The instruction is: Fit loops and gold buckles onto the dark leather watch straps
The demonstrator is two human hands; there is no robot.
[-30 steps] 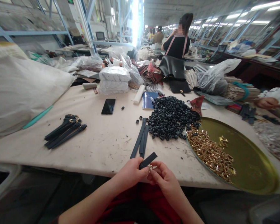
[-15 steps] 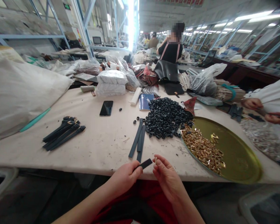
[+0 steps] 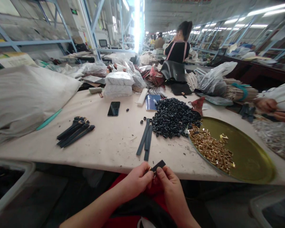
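At the table's front edge, my left hand is closed on a short dark strap with a gold buckle on it at the fingertips. My right hand pinches the same strap, thumb pressed on its upper face. The strap's lower part is hidden by the fingers. Just beyond my hands lie a few loose dark straps. To their right is a heap of small dark loops. A round gold tray holds many gold buckles.
Buckled straps lie bundled on the left near a big white sack. A phone, a blue booklet and plastic-wrapped packs sit farther back. At the right edge, another person's hands are at work.
My right hand has brought the gold buckle to the strap, and the buckle now sits on it. Right fingers now grip the strap. The view has shifted slightly left.
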